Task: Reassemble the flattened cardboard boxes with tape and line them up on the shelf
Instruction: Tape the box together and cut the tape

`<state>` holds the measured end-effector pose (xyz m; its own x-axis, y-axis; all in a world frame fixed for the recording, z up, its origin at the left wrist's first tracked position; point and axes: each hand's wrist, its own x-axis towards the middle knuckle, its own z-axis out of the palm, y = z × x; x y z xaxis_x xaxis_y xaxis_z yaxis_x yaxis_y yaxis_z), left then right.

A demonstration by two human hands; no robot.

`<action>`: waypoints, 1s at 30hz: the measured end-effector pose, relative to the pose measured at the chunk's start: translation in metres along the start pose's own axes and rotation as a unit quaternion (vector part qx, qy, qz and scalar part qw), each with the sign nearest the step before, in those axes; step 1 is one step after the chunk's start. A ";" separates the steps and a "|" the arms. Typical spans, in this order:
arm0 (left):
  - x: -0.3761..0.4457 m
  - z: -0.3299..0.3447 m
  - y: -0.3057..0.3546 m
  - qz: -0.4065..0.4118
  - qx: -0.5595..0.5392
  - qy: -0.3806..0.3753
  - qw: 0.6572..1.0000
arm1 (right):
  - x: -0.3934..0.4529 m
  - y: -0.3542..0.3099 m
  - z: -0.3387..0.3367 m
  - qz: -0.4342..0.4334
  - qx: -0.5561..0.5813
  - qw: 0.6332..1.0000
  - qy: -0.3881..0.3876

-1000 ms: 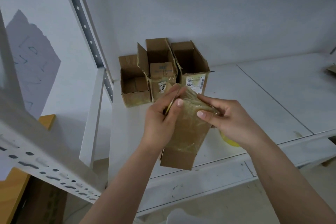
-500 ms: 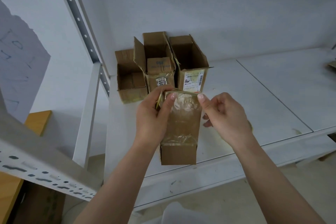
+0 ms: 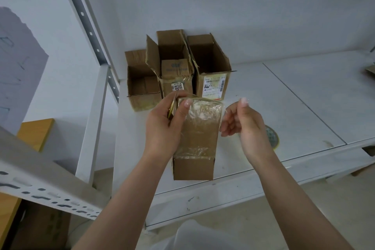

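The small cardboard box (image 3: 194, 144) is held above the front edge of the white shelf (image 3: 304, 97), its upper face covered in wrinkled clear tape. The left hand (image 3: 164, 128) grasps the box's left side, thumb pressed on the taped face. The right hand (image 3: 245, 126) is just beside the box's right edge, apart from it, fingers loosely curled and holding nothing. A tape roll (image 3: 273, 136) lies on the shelf, partly hidden behind the right hand. Three open boxes (image 3: 211, 71) stand side by side, touching, at the shelf's back left corner, against the wall.
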<state>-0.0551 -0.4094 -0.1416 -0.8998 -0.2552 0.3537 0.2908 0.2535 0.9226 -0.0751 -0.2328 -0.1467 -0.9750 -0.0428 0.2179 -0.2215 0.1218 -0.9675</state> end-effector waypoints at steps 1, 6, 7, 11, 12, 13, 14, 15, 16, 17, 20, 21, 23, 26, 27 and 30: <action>0.001 -0.001 0.000 -0.005 -0.007 0.002 1.000 | 0.001 0.002 -0.001 0.005 0.031 1.000 0.002; 0.002 -0.001 -0.001 -0.012 -0.008 0.003 1.000 | 0.002 0.008 0.008 -0.016 -0.031 0.998 -0.058; 0.001 -0.001 -0.001 -0.012 -0.009 0.002 1.000 | 0.002 0.008 0.012 -0.022 -0.018 0.997 -0.067; 0.000 -0.003 -0.004 -0.006 -0.016 0.005 1.000 | 0.001 0.008 0.019 -0.046 -0.027 0.997 -0.060; 0.000 -0.003 -0.004 -0.004 -0.017 0.006 1.000 | 0.001 0.008 0.020 -0.059 -0.067 0.995 -0.050; -0.001 -0.003 -0.004 -0.003 -0.016 0.007 1.000 | 0.002 0.007 0.021 -0.076 -0.118 0.989 -0.035; -0.002 -0.003 -0.004 -0.003 -0.013 0.007 1.000 | 0.003 0.006 0.022 -0.092 -0.169 0.981 -0.019; -0.002 -0.002 -0.004 -0.003 -0.011 0.006 1.000 | 0.004 0.005 0.024 -0.104 -0.212 0.972 -0.006; -0.003 -0.002 -0.004 -0.005 -0.010 0.005 1.000 | 0.005 0.004 0.026 -0.112 -0.243 0.964 0.001; -0.003 -0.002 -0.004 -0.006 -0.010 0.005 1.000 | 0.005 0.003 0.027 -0.117 -0.259 0.959 0.004; -0.003 -0.004 -0.004 -0.002 -0.014 0.008 1.000 | 0.004 0.002 0.027 -0.111 -0.223 0.969 -0.003; -0.004 -0.004 -0.003 0.001 -0.017 0.006 1.000 | 0.003 0.002 0.026 -0.111 -0.211 0.971 -0.007; -0.007 -0.003 -0.003 0.003 -0.032 0.000 0.999 | 0.003 0.002 0.026 -0.118 -0.212 0.970 -0.002; -0.010 -0.002 -0.002 0.014 -0.044 -0.006 0.999 | 0.001 0.002 0.025 -0.140 -0.233 0.962 0.028; -0.010 -0.001 -0.002 0.018 -0.042 -0.007 0.999 | 0.000 0.003 0.024 -0.151 -0.241 0.958 0.038; -0.010 0.003 -0.003 0.033 -0.051 -0.013 0.998 | -0.002 0.006 0.021 -0.185 -0.258 0.946 0.065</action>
<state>-0.0482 -0.4052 -0.1487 -0.8853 -0.2154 0.4120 0.3809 0.1722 0.9085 -0.0742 -0.2530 -0.1554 -0.8159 -0.0597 0.5751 -0.4928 0.5920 -0.6377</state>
